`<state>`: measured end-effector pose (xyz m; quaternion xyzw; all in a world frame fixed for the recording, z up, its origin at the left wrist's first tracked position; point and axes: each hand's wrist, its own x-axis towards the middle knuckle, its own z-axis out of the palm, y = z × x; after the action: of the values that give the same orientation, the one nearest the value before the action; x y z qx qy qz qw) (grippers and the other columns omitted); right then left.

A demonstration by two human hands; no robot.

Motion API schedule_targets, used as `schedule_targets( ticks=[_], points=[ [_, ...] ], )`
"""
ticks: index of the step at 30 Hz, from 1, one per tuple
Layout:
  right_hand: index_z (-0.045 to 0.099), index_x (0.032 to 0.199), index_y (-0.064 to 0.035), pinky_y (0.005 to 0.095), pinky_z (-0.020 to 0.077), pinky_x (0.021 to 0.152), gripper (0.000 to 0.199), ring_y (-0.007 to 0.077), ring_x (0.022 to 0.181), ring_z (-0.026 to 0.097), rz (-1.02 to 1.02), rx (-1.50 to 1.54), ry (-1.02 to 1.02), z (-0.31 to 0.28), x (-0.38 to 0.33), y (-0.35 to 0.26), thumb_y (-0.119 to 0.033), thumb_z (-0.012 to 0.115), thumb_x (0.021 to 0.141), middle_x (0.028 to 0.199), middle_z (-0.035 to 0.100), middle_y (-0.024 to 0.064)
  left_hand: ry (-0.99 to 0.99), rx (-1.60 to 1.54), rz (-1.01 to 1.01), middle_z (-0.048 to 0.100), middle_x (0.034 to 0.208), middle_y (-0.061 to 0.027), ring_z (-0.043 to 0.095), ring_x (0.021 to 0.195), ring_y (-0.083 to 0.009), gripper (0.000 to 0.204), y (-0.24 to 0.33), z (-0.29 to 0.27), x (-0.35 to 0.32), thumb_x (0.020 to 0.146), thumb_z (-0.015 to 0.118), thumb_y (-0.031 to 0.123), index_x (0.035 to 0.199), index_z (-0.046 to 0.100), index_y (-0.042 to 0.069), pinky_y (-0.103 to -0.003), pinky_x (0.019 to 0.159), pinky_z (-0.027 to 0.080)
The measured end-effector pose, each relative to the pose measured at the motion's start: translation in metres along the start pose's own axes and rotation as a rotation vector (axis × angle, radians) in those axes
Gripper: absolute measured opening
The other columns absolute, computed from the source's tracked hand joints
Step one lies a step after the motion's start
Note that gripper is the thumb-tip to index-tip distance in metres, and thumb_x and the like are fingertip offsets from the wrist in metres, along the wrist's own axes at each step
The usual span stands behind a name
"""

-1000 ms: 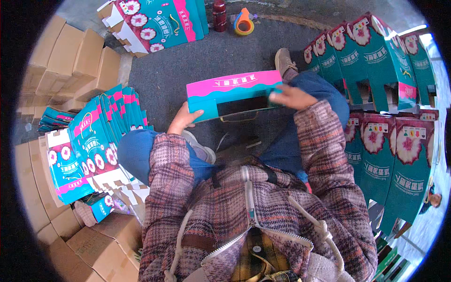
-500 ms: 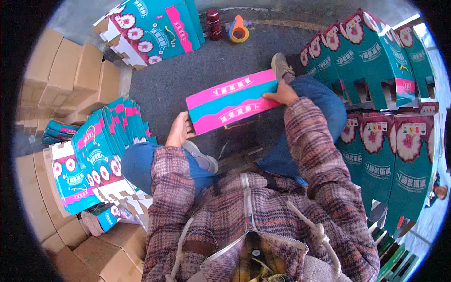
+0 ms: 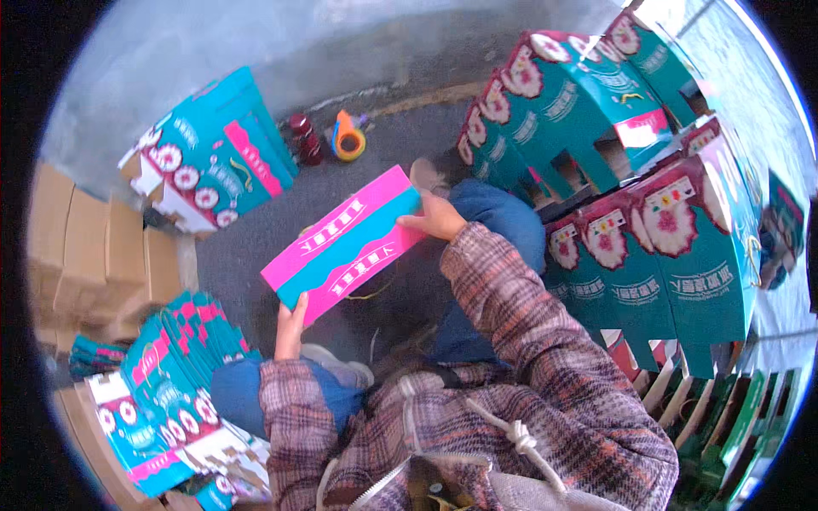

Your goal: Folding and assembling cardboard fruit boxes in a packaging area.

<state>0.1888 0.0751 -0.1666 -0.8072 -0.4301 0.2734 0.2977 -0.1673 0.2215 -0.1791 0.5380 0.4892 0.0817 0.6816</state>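
Observation:
A long carton [image 3: 341,247], pink and teal with white lettering, is held in front of me above the dark floor, between my knees. It slants, its right end farther away than its left. My left hand [image 3: 291,328] grips its near left end, one digit showing on the printed face. My right hand [image 3: 436,218] holds the opposite end, with the thumb along the face and the other fingers hidden behind. A yellowish cord loop [image 3: 371,295] shows beside the carton's lower edge.
Finished-looking teal cartons [image 3: 562,102] stand in stacked rows on the right. On my left lie flat printed carton sheets [image 3: 158,409] and brown boxes [image 3: 83,243]. Ahead are more printed cartons [image 3: 213,145], a dark red bottle [image 3: 305,140] and a tape roll [image 3: 348,145].
The carton has turned, its left end dropping nearer me and its right end tipping away. Both hands keep hold of it. The whole view has swung to the right.

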Motion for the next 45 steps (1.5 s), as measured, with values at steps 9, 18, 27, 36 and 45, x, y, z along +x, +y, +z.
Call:
schedule_targets(
  ticks=[9,18,27,36,45],
  points=[
    [0.039,0.134,0.0019,0.0404,0.0378,0.102,0.075,0.0361,0.122,0.048,-0.503,-0.139,0.921,-0.202,-0.119,-0.108,-0.019,0.077,0.072,0.132,0.048,0.0224,-0.068,0.044,0.884,0.050,0.125,-0.0099,0.047,0.115,-0.0185,0.051,0.139,0.113,0.034,0.089,0.064,0.013,0.131,0.039,-0.002,-0.033,0.101,0.035],
    [0.035,0.135,0.0048,0.0377,0.0370,0.100,0.070,0.0286,0.119,0.047,-0.282,0.173,1.540,-0.262,-0.119,-0.034,-0.021,0.072,0.082,0.130,0.046,0.0209,-0.381,0.135,1.188,0.051,0.122,-0.0101,0.050,0.111,-0.0164,0.056,0.306,0.259,0.061,0.087,0.068,0.018,0.131,0.038,0.002,-0.031,0.096,0.041],
    [0.022,0.141,0.0071,0.0388,0.0275,0.108,0.075,0.0296,0.129,0.037,-0.265,0.468,1.792,-0.279,-0.083,0.012,-0.022,0.065,0.088,0.142,0.035,0.0228,-0.463,0.030,1.289,0.049,0.127,-0.0102,0.051,0.115,-0.0184,0.066,0.352,0.348,0.064,0.087,0.065,0.013,0.142,0.029,0.004,-0.033,0.098,0.042],
    [0.020,0.142,0.0081,0.0451,0.0176,0.113,0.068,0.0401,0.138,0.020,0.035,-0.020,1.737,-0.280,-0.084,0.032,-0.015,0.055,0.089,0.148,0.020,0.0284,-0.259,0.174,1.381,0.052,0.120,-0.0188,0.056,0.105,-0.0259,0.072,0.322,0.455,0.036,0.082,0.072,0.021,0.139,0.034,-0.001,-0.034,0.086,0.046],
    [0.023,0.142,0.0060,0.0425,0.0213,0.111,0.061,0.0374,0.136,0.027,-0.073,0.032,1.727,-0.278,-0.086,0.027,-0.022,0.049,0.095,0.147,0.026,0.0255,-0.033,0.441,1.554,0.050,0.110,-0.0215,0.053,0.098,-0.0350,0.079,0.303,0.509,0.003,0.076,0.074,0.022,0.137,0.031,-0.003,-0.041,0.083,0.045]
  ],
)
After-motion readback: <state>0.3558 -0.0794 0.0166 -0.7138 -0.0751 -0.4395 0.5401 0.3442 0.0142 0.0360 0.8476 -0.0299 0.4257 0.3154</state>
